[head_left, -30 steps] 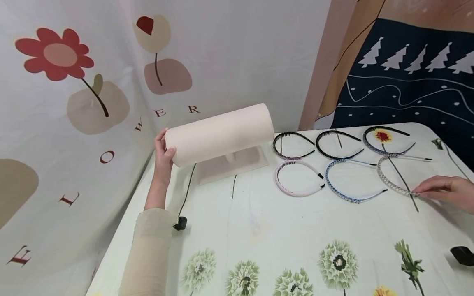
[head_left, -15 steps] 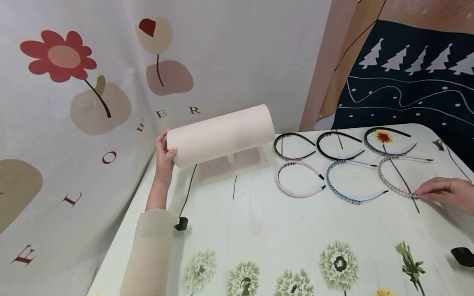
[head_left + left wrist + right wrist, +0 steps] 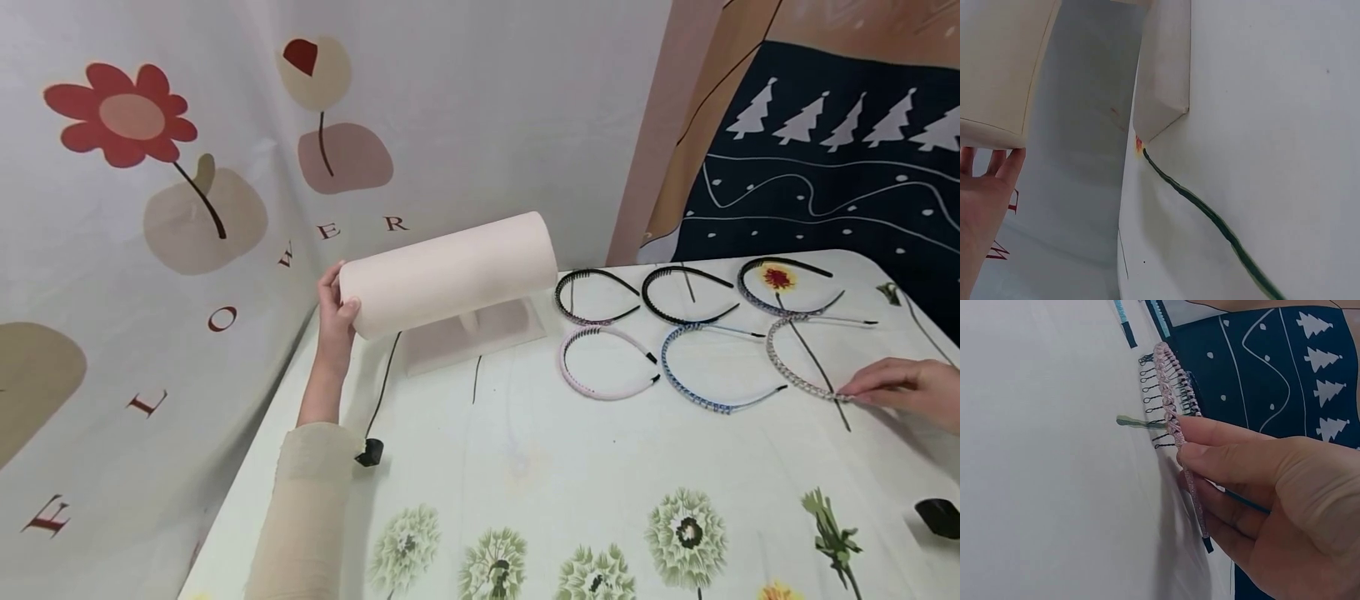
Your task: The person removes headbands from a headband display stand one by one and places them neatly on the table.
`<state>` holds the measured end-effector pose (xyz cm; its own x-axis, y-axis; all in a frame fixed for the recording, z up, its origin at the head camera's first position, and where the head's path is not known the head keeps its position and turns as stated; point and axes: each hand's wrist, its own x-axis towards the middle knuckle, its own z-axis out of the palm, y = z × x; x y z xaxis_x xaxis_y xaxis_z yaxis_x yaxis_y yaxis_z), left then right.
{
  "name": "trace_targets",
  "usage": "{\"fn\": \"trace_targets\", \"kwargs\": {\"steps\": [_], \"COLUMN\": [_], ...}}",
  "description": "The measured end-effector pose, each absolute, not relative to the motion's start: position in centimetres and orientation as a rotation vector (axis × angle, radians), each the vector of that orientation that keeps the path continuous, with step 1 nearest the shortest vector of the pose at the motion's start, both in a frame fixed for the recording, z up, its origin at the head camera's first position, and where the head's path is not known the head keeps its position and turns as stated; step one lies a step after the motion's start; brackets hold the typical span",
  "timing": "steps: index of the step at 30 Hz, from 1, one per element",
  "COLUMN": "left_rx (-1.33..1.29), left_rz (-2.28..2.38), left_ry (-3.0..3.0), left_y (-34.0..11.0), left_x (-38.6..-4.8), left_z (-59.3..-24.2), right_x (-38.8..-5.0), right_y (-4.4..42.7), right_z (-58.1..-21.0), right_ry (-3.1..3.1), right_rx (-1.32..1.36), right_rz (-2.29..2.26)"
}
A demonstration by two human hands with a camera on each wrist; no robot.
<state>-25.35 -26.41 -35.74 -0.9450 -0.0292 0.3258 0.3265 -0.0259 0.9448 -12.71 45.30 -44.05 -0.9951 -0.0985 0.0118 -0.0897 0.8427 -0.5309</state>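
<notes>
A pale pink cylindrical display stand with a flat base stands on the table, its roller sloping up to the right. My left hand grips the roller's left end, thumb in front; the left wrist view shows fingertips against the roller's edge. On the right, my right hand pinches a silvery-pink braided headband between thumb and fingers. Dark comb teeth line that headband in the right wrist view. Left of it lie a blue headband and a pink headband.
Behind these, a row holds three black-ended headbands, among them a left one, a middle one and a right one. A flower-printed cloth covers the table. Curtains hang behind and at the left.
The view has shifted very slightly. Both hands keep their holds on the display stand and the silvery-pink headband, with no other visible movement.
</notes>
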Motion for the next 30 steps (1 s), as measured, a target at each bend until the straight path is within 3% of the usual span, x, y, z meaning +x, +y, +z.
{"fn": "trace_targets", "kwargs": {"steps": [24,30], "left_rx": [-0.084,-0.042], "left_rz": [-1.891,-1.891], "left_ry": [-2.302,-2.27], "left_y": [-24.5,-24.3], "left_x": [-24.7,-24.4], "left_z": [-33.0,-31.4], "right_x": [-15.0,-15.1], "right_y": [49.4,48.6], "right_z": [-46.9,-45.0], "right_ry": [2.957,2.805], "right_rx": [0.079,0.094], "right_rz": [-1.198,-1.445]}}
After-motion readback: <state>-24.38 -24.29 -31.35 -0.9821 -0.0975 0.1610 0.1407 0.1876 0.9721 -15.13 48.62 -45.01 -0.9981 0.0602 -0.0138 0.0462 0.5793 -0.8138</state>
